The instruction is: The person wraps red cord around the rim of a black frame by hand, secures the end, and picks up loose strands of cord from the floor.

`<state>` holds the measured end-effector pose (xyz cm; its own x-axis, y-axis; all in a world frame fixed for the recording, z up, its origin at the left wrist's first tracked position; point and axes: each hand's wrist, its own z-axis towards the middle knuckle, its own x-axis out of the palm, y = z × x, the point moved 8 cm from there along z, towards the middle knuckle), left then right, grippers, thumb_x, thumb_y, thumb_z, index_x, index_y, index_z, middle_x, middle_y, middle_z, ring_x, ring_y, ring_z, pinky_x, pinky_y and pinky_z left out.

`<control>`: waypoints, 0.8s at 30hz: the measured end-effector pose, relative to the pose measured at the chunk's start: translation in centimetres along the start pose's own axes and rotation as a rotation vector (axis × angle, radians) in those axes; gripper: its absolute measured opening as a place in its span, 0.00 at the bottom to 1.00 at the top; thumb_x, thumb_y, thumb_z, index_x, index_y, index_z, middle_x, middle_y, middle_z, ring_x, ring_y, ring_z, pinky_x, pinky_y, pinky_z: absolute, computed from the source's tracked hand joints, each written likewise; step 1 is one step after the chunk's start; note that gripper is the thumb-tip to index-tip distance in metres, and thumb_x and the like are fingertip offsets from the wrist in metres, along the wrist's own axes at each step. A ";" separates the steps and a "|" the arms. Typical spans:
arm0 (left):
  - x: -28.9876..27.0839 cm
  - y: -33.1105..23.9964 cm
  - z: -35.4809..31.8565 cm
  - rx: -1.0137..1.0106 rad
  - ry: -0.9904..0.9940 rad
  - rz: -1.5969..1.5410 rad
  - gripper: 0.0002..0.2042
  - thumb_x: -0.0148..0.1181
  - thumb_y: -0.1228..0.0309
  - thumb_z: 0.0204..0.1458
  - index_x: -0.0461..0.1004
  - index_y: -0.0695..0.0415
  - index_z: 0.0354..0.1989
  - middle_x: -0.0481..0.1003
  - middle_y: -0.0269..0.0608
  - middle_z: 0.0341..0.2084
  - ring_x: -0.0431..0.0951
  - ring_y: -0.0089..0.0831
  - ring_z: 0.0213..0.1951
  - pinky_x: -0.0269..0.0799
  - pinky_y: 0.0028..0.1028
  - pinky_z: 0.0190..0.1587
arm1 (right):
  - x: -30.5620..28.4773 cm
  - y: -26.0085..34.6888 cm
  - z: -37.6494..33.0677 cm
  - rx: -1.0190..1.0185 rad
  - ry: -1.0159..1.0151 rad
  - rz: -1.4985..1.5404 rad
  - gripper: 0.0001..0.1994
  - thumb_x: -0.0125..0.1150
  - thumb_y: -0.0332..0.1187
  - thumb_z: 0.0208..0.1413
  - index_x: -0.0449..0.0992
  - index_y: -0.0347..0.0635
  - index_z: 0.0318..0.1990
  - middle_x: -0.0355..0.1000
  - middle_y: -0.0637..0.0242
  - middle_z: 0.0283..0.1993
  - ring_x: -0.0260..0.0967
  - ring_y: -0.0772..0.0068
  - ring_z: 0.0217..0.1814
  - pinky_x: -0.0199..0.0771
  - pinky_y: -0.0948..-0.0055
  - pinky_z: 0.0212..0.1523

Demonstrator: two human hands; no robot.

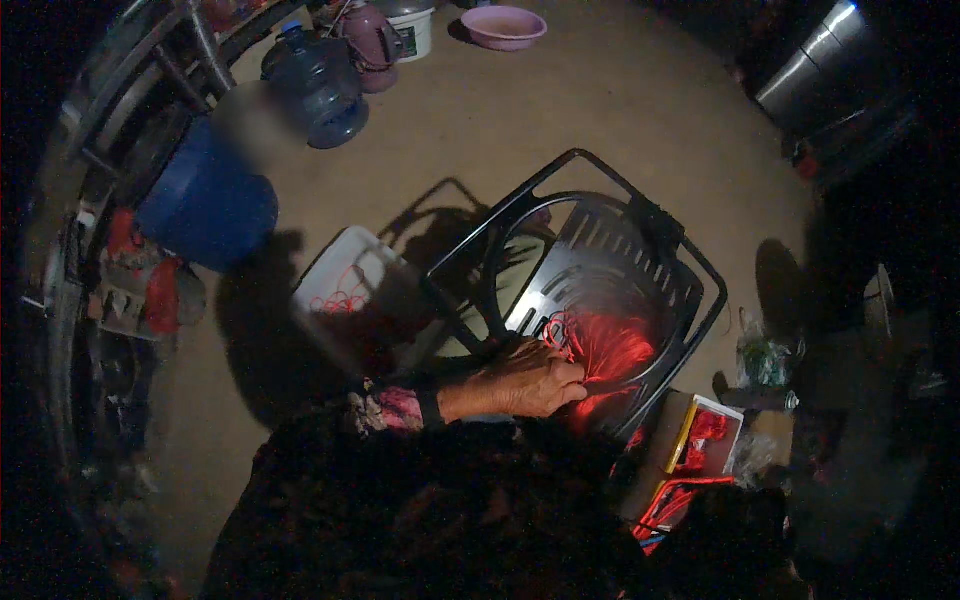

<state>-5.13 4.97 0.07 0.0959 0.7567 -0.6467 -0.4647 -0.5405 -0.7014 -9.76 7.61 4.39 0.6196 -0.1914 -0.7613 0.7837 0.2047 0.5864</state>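
My left hand (525, 383) reaches in from the lower left, a floral cuff showing below its dark sleeve. Its fingers are closed on one end of a bundle of red string (620, 345), which fans out brightly lit. Loops of the string stick up beside the knuckles. Beneath the bundle is a slotted grey seat of a black-framed chair (575, 235). My right hand does not show; dark clothing fills the lower part of the view.
Left of the chair stands a white bin (345, 255) with loose red string inside. Open boxes (700, 435) at the right hold more red string. Farther off are a blue bucket (205, 200), a water jug (325, 95) and a pink basin (503, 27).
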 end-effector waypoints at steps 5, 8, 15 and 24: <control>0.5 0.7 -0.4 -0.111 0.060 0.029 0.12 0.55 0.61 0.53 0.72 0.54 0.23 0.73 0.45 0.18 0.77 0.46 0.27 0.70 0.45 0.32 | -1.8 0.9 0.9 0.020 -0.095 0.073 0.11 0.55 0.33 0.46 0.69 0.47 0.39 0.68 0.67 0.34 0.64 0.72 0.36 0.65 0.72 0.38; 0.2 0.5 -0.4 -0.080 0.016 0.011 0.12 0.55 0.60 0.53 0.72 0.54 0.23 0.73 0.45 0.17 0.77 0.45 0.27 0.70 0.45 0.31 | -2.7 1.3 1.5 0.030 -0.152 0.122 0.10 0.55 0.33 0.46 0.69 0.46 0.38 0.67 0.68 0.34 0.64 0.73 0.35 0.65 0.72 0.37; 0.5 0.6 0.0 -0.105 0.080 0.032 0.11 0.53 0.62 0.54 0.75 0.52 0.24 0.71 0.41 0.19 0.77 0.44 0.26 0.70 0.43 0.30 | -4.8 2.0 2.9 0.048 -0.291 0.242 0.08 0.55 0.33 0.47 0.68 0.45 0.35 0.66 0.69 0.32 0.62 0.74 0.33 0.63 0.74 0.35; 1.2 0.3 -0.5 0.039 0.014 0.027 0.10 0.51 0.65 0.53 0.75 0.52 0.25 0.71 0.42 0.21 0.77 0.44 0.27 0.71 0.43 0.30 | -6.8 2.9 4.7 0.071 -0.455 0.398 0.06 0.56 0.33 0.48 0.68 0.44 0.31 0.65 0.70 0.29 0.60 0.77 0.31 0.61 0.76 0.33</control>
<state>-4.65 5.55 -1.06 0.0955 0.7368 -0.6693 -0.5010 -0.5454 -0.6720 -11.54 4.97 12.57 0.8097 -0.5075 -0.2946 0.4795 0.2827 0.8308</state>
